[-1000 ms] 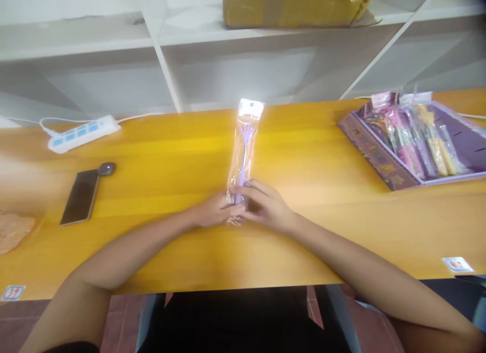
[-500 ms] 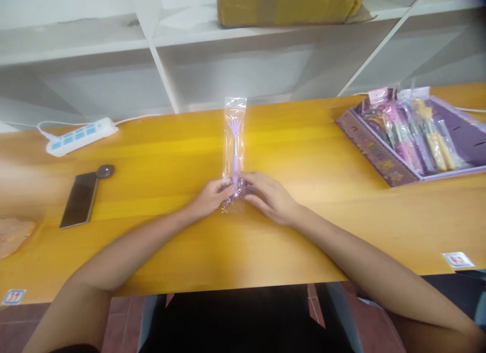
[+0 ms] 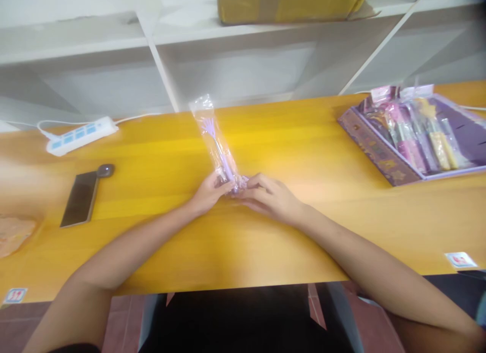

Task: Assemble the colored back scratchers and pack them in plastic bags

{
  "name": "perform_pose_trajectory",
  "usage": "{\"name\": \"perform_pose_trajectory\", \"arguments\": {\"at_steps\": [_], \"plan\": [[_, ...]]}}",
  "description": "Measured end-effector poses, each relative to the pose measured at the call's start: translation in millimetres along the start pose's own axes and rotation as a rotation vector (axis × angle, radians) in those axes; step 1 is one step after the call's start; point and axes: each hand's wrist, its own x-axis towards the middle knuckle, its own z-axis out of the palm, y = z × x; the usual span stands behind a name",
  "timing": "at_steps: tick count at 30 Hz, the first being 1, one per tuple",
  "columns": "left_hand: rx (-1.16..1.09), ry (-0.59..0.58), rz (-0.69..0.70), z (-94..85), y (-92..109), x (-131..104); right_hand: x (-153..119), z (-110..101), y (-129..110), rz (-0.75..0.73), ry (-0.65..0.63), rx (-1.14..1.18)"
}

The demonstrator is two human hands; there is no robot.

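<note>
Near the middle of the table, a purple back scratcher (image 3: 224,160) with a hand-shaped head and a thin metal neck lies inside a clear plastic bag (image 3: 202,106). It tilts, its head pointing up and to the left. My left hand (image 3: 207,193) is closed around the handle end through the bag, thumb on top. At the bag's lower end, my right hand (image 3: 271,198) is closed with its fingertips pinching crumpled plastic beside the handle. What lies under those fingertips is partly hidden.
At the right stands a purple display box (image 3: 402,177) with several bagged items in it. On the left are a white power strip (image 3: 83,135), a phone-like dark slab (image 3: 79,198) and a small dark round object (image 3: 105,170). A taped carton (image 3: 292,6) rests on the shelf behind.
The bagged back scratcher has swung from upright to leaning left. My right hand's fingers have closed in on the bag's lower end, which is now bunched up.
</note>
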Motion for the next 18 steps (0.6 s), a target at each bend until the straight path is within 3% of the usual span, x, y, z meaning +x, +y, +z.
{"name": "perform_pose_trajectory", "arguments": {"at_steps": [4,15,18], "plan": [[0.043,-0.014,-0.006,-0.3,0.0,-0.7,1.5,-0.9,-3.7,-0.021,0.03,-0.006],[0.114,-0.271,0.003,-0.8,8.0,-7.9,4.1,4.1,-3.2,0.138,0.05,0.207],[0.214,-0.296,0.018,1.2,8.1,-9.3,3.6,5.7,-4.2,0.17,0.064,0.228]]}}
